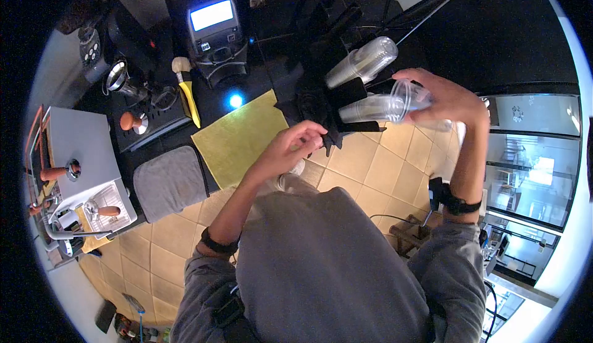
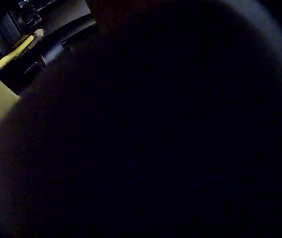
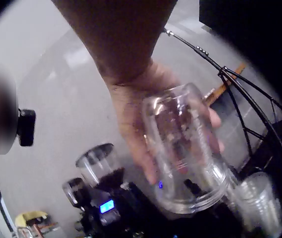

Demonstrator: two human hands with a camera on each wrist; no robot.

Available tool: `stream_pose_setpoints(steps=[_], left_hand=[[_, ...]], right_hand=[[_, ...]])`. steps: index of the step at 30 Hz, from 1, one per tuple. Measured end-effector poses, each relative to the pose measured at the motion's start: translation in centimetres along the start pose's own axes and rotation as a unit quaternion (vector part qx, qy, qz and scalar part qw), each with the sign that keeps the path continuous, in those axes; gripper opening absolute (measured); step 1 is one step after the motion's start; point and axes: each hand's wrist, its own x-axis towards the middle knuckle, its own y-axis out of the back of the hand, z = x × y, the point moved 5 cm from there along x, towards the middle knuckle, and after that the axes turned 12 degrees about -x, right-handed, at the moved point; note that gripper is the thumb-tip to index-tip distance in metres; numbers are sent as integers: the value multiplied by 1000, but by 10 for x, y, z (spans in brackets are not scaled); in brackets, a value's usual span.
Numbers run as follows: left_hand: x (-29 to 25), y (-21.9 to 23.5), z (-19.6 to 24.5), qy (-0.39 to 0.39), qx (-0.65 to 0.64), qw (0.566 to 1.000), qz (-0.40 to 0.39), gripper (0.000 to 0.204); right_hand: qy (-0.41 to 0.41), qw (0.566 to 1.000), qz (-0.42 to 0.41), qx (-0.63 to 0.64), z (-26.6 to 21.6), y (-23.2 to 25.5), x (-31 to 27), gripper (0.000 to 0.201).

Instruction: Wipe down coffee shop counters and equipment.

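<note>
My right hand (image 1: 454,99) grips a clear plastic cup (image 1: 412,97), thumb on one side and fingers on the other. In the right wrist view the cup (image 3: 185,148) is see-through, its wide rim towards the counter. Right by that rim, a stack of clear cups (image 1: 369,109) lies in a black holder (image 1: 314,105). A second cup stack (image 1: 364,62) leans out of the holder farther back. My left hand (image 1: 287,151) hovers at the holder's near edge, fingers loosely bent, with nothing visible in it. Darkness fills most of the left wrist view.
A yellow cloth (image 1: 239,138) lies left of the holder, a grey cloth (image 1: 171,179) beyond it. Behind stands a grinder (image 1: 213,31) with a lit screen. A yellow-handled brush (image 1: 188,96) and a tamper (image 1: 133,122) are farther left. Thin black metal rods (image 1: 426,9) rise behind the cups.
</note>
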Motion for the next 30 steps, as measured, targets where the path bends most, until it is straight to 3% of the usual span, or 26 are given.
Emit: stream_pose_setpoints(steps=[1, 5, 6, 7, 9, 11, 13, 14, 16, 20, 22, 23, 25, 30], left_hand=[[0, -5, 11, -18, -7, 1000, -15, 43], [8, -34, 41, -101, -135, 985, -43, 64], [10, -41, 41, -102, -184, 976, -55, 72], [11, -45, 41, -104, -233, 965, -66, 81], [9, -42, 38, -117, -184, 976, -27, 79], [2, -27, 13, -12, -243, 970, 17, 76], [-11, -15, 7, 10, -251, 967, 48, 72], [-17, -7, 3, 30, -256, 963, 76, 70], [-27, 8, -7, 22, -266, 959, 96, 69], [-42, 30, -18, 21, -264, 954, 143, 71], [-45, 33, -14, 24, -259, 953, 158, 71], [-47, 35, -13, 27, -253, 952, 170, 71], [-46, 39, -11, 15, -245, 956, 161, 70], [-46, 42, -2, -3, -213, 964, 158, 66]], right_hand=[[11, 1000, -21, 16, -22, 8, -9, 88], [261, 963, 46, 41, -94, -16, -5, 82], [260, 963, 48, 41, -108, -27, 1, 82], [246, 966, 53, 56, -122, -38, 6, 81], [232, 968, 55, 72, -125, -45, 10, 80], [180, 965, 5, 191, -114, -48, 19, 80], [32, 976, 67, 205, -68, -27, 15, 57], [-34, 983, 109, 141, -35, -24, 19, 47], [-164, 979, 64, -103, -2, -26, 26, 43], [-125, 980, -2, -155, 22, -78, 61, 48], [-82, 983, -110, -123, 25, -95, 81, 65], [-80, 983, -111, -122, 26, -95, 87, 65], [-109, 965, -194, -135, 31, -101, 96, 85], [-82, 971, -199, -103, 45, -107, 106, 99]])
